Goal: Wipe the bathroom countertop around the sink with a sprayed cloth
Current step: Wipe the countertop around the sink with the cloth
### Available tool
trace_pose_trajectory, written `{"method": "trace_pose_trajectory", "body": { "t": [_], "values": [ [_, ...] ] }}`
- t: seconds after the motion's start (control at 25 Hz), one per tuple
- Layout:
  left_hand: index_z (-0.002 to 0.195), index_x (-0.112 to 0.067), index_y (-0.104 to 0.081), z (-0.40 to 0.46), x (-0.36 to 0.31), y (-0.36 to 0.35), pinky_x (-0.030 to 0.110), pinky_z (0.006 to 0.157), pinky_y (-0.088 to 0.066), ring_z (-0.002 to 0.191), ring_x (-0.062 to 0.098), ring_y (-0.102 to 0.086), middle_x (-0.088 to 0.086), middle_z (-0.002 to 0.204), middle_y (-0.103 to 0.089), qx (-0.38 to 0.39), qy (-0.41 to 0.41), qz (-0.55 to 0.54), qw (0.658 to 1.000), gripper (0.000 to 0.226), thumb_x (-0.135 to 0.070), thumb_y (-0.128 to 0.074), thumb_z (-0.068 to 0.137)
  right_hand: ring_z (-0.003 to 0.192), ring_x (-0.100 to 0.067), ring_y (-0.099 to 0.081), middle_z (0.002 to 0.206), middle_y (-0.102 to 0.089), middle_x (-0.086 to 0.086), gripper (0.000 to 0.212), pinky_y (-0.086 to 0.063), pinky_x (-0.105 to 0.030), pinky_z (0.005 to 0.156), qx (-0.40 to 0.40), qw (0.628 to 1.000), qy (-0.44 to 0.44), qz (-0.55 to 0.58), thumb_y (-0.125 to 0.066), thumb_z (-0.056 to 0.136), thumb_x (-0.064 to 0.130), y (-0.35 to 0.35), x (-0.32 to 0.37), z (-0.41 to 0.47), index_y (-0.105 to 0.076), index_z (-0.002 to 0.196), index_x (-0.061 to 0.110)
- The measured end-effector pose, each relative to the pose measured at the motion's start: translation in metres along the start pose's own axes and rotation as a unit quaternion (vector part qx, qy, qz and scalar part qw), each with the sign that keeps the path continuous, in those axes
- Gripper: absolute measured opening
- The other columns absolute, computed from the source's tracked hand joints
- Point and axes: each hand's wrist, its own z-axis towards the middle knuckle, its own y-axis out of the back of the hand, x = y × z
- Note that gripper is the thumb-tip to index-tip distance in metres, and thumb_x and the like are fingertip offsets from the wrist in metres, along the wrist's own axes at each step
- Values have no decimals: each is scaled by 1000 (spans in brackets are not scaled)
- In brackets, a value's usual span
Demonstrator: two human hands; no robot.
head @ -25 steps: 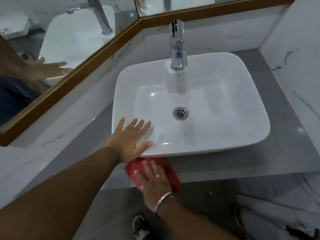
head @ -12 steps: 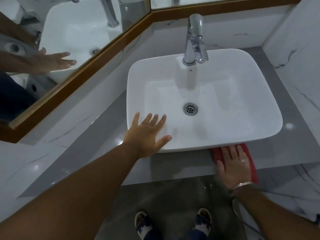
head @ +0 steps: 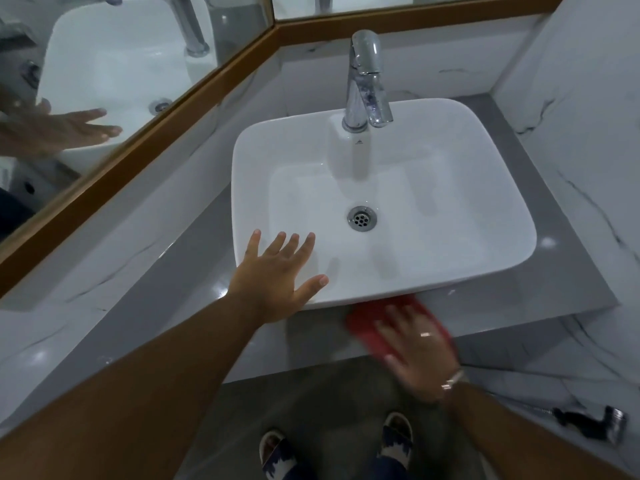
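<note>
A white rectangular basin point(head: 450, 161) with a chrome tap point(head: 367, 81) stands on the grey countertop point(head: 561, 292). My left hand point(head: 277, 282) lies flat with spread fingers on the basin's near left corner. My right hand point(head: 419, 351), blurred, presses flat on a red cloth point(head: 363, 327) on the countertop strip in front of the basin, near its middle. The hand covers much of the cloth.
A wood-framed mirror point(head: 104, 81) runs along the left and back walls. Marble-look wall tiles point(head: 588, 116) close the right side. A black and chrome hand sprayer point(head: 595, 420) hangs low at the right. My sandalled feet point(head: 398, 434) stand on the floor below the counter.
My right hand swept the red cloth right along the front strip, then back left toward the middle. My left hand has stayed on the basin's corner.
</note>
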Motion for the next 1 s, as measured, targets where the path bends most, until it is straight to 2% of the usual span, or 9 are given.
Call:
{"method": "trace_pose_trajectory", "body": {
  "t": [0.12, 0.2, 0.36, 0.48, 0.6, 0.68, 0.76, 0.84, 1.0],
  "values": [
    [157, -32, -3, 2, 2, -4, 60, 121, 3, 151, 28, -18, 2, 164, -24, 3, -1, 3, 1000, 84, -80, 0, 89, 136, -51, -36, 155, -31, -24, 71, -31, -61, 110, -9, 979, -203, -6, -27, 91, 59, 30, -148, -42, -36, 148, 17],
    [157, -33, -3, 2, 3, -5, 60, 121, 3, 151, 28, -18, 2, 164, -23, 5, 1, 5, 1000, 84, -81, 2, 88, 142, -50, -26, 157, -25, -28, 81, -20, -60, 116, -16, 931, -360, 48, -16, 89, 61, 42, -206, -52, -31, 151, 12],
    [157, -33, -3, 2, 1, -1, 61, 121, 0, 152, 28, -17, 0, 164, -21, 17, 4, 8, 1000, 88, -82, 7, 84, 143, -52, -16, 161, -19, -22, 61, -16, -61, 116, -88, 839, -534, 57, -37, 98, 42, 32, -163, -20, -25, 153, 18],
    [157, -32, -5, 1, -1, 4, 61, 121, 1, 152, 27, -17, 0, 165, -21, 29, 3, 6, 1000, 91, -82, 9, 82, 143, -52, -21, 159, -24, -24, 61, -20, -63, 113, -93, 879, -463, 65, -34, 95, 40, 19, -57, 4, -32, 151, 16],
    [157, -32, -6, 1, -2, 6, 61, 121, 2, 152, 27, -17, 0, 164, -22, 29, 9, 2, 1000, 92, -82, 9, 82, 140, -50, -29, 157, -31, -21, 67, -25, -61, 112, -14, 970, -240, 48, -37, 89, 48, -3, 58, 21, -34, 151, 20],
    [157, -32, -4, 0, -3, 7, 61, 121, 2, 152, 26, -16, 0, 164, -23, 31, 11, 8, 999, 91, -82, 10, 82, 139, -43, -35, 157, -36, -12, 68, -30, -55, 111, 24, 993, -107, 31, -43, 87, 55, -8, 81, 25, -33, 149, 29],
    [157, -33, -3, -1, -3, 7, 60, 121, 3, 152, 25, -15, 0, 165, -21, 38, 14, 10, 999, 93, -82, 12, 80, 137, -40, -40, 156, -37, -7, 69, -37, -53, 109, 24, 999, -23, 37, -48, 85, 58, 0, 40, 15, -35, 147, 32],
    [158, -34, -1, -2, -3, 10, 59, 121, 5, 153, 24, -12, -2, 166, -18, 41, 19, 3, 999, 95, -83, 15, 78, 134, -45, -43, 156, -32, -8, 71, -40, -55, 106, 18, 1000, -17, 7, -47, 85, 60, 14, -45, -13, -36, 148, 28],
    [157, -35, 3, -2, -2, 9, 57, 121, 9, 153, 22, -9, -3, 166, -14, 47, 17, -2, 999, 90, -81, 12, 81, 130, -56, -40, 155, -32, -22, 82, -35, -64, 105, 6, 977, -213, -25, -17, 91, 69, 53, -232, -53, -39, 147, 13]
  ]
}}
